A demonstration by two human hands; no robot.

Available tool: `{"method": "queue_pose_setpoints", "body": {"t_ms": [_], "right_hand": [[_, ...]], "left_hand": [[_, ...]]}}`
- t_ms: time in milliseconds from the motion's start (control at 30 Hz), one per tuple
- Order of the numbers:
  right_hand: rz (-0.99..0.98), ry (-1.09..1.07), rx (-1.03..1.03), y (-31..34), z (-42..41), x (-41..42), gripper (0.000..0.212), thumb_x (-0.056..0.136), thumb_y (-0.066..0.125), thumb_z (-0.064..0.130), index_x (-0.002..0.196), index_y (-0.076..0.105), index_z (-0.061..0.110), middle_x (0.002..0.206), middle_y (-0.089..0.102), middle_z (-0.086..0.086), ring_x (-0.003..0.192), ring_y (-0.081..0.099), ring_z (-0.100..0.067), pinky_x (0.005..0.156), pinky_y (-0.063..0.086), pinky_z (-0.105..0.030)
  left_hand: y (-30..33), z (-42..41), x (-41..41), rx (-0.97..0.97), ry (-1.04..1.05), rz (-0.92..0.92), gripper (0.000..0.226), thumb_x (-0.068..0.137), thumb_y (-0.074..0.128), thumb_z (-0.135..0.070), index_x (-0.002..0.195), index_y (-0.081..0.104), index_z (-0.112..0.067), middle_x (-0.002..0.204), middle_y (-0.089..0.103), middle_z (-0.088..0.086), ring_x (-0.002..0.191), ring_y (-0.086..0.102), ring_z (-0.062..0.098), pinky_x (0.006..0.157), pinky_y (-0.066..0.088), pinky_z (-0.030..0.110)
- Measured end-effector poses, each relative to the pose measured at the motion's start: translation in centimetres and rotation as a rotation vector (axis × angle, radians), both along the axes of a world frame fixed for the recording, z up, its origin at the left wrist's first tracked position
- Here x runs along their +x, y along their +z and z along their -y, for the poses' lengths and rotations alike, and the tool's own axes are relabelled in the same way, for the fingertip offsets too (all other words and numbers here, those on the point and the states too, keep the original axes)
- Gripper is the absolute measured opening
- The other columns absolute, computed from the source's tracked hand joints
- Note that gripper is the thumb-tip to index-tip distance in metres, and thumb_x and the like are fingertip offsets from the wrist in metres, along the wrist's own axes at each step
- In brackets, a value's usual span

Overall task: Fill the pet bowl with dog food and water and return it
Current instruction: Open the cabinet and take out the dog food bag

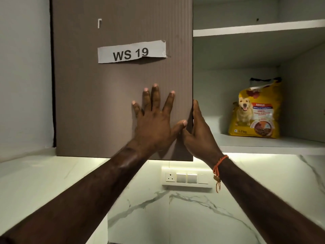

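A yellow dog food bag (255, 110) with a dog picture stands upright on the lower shelf (263, 144) of an open wall cabinet, at the right. My left hand (154, 120) lies flat with fingers spread on the brown cabinet door (114, 103), near its right edge. My right hand (198, 127) curls around that door edge, its fingers hidden behind it. An orange thread is tied on my right wrist. The pet bowl is not in view.
The door carries a paper label reading WS 19 (131, 52). An upper shelf (255, 29) runs above the bag. Below the cabinet, a switch panel with a socket (186, 177) sits on the white marble wall (175, 217).
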State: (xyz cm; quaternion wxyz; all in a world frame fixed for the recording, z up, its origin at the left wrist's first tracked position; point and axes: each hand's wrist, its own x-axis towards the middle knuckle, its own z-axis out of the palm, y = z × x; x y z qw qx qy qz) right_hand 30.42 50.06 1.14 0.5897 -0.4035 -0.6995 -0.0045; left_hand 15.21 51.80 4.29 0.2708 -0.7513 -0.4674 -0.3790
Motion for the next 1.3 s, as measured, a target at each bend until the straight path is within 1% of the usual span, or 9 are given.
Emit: {"method": "queue_pose_setpoints", "body": {"t_ms": [233, 367, 433, 533, 600, 900, 1033, 1133, 1300], "right_hand": [[-0.039, 0.018, 0.117, -0.6, 4.2, -1.7, 0.092, 0.094, 0.066, 0.008, 0.162, 0.007, 0.027, 0.149, 0.037, 0.013, 0.116, 0.040, 0.015, 0.091, 0.031, 0.004], [-0.067, 0.106, 0.268, -0.8, 6.6, -2.7, 0.093, 0.085, 0.074, 0.009, 0.161, 0.023, 0.024, 0.153, 0.046, 0.006, 0.130, 0.051, -0.004, 0.105, 0.046, -0.017], [-0.084, 0.165, 0.349, -0.8, 7.7, -3.4, 0.089, 0.081, 0.074, 0.011, 0.158, 0.030, 0.021, 0.140, 0.059, -0.001, 0.116, 0.063, -0.012, 0.096, 0.057, -0.029], [-0.120, 0.276, 0.469, -0.6, 9.2, -4.9, 0.079, 0.077, 0.073, 0.005, 0.151, 0.043, 0.010, 0.099, 0.068, -0.005, 0.076, 0.065, -0.012, 0.067, 0.056, -0.017], [-0.170, 0.371, 0.532, -0.6, 10.2, -6.3, 0.071, 0.078, 0.069, 0.009, 0.146, 0.048, 0.004, 0.088, 0.066, 0.000, 0.071, 0.064, -0.014, 0.062, 0.052, -0.015], [-0.184, 0.882, 0.471, -0.4, 12.2, -16.5, 0.078, 0.084, 0.064, 0.029, 0.152, 0.037, 0.003, 0.144, 0.049, -0.006, 0.133, 0.052, -0.023, 0.106, 0.047, -0.050], [-0.091, 0.987, 0.342, -0.5, 13.5, -22.1, 0.096, 0.088, 0.059, 0.062, 0.161, 0.016, 0.019, 0.168, 0.019, -0.004, 0.155, 0.019, -0.025, 0.119, 0.029, -0.059], [-0.002, 0.916, 0.357, -0.4, 14.6, -25.6, 0.104, 0.085, 0.045, 0.080, 0.162, 0.007, 0.022, 0.171, 0.001, 0.006, 0.157, 0.003, -0.011, 0.124, 0.017, -0.045], [0.127, 0.800, 0.350, -0.5, 14.4, -31.6, 0.102, 0.079, 0.029, 0.091, 0.160, -0.002, 0.038, 0.168, -0.016, 0.014, 0.156, -0.012, -0.010, 0.125, 0.011, -0.054]], "left_hand": [[0.5, 4.8, -0.2, -0.054, -0.051, 0.125, 0.102, 0.086, 0.022, -0.089, 0.161, -0.020, -0.034, 0.168, -0.034, 0.007, 0.155, -0.030, 0.030, 0.125, -0.002, 0.066], [1.2, 8.8, -1.4, -0.046, -0.091, 0.173, 0.113, 0.078, 0.023, -0.093, 0.162, -0.020, -0.031, 0.168, -0.033, -0.001, 0.156, -0.029, 0.021, 0.129, 0.000, 0.055], [1.5, 10.8, -2.1, -0.054, -0.108, 0.192, 0.116, 0.079, 0.032, -0.091, 0.163, -0.019, -0.029, 0.169, -0.031, -0.004, 0.156, -0.027, 0.016, 0.130, -0.001, 0.048], [1.9, 13.9, -3.3, -0.060, -0.114, 0.221, 0.114, 0.087, 0.055, -0.075, 0.163, -0.017, -0.028, 0.171, -0.025, -0.008, 0.157, -0.022, 0.009, 0.129, -0.004, 0.032], [2.2, 16.0, -4.5, -0.035, -0.114, 0.233, 0.115, 0.087, 0.063, -0.069, 0.164, -0.014, -0.031, 0.173, -0.018, -0.010, 0.158, -0.016, 0.006, 0.129, 0.000, 0.032], [2.9, 23.3, -11.5, 0.013, -0.191, 0.334, 0.119, 0.072, 0.071, -0.044, 0.164, -0.006, -0.041, 0.169, 0.020, -0.020, 0.153, 0.028, 0.006, 0.119, 0.041, 0.044], [2.9, 25.7, -16.4, -0.009, -0.205, 0.361, 0.114, 0.073, 0.068, -0.029, 0.164, 0.001, -0.042, 0.141, 0.039, -0.032, 0.134, 0.046, -0.006, 0.103, 0.051, 0.018], [2.9, 27.4, -20.2, 0.021, -0.212, 0.397, 0.110, 0.073, 0.067, -0.020, 0.165, 0.008, -0.032, 0.153, 0.029, -0.031, 0.130, 0.033, -0.029, 0.100, 0.031, -0.005], [2.6, 28.8, -27.1, 0.028, -0.237, 0.516, 0.095, 0.080, 0.067, -0.006, 0.163, 0.024, -0.024, 0.151, 0.053, -0.009, 0.135, 0.056, 0.006, 0.113, 0.049, 0.039]]}}
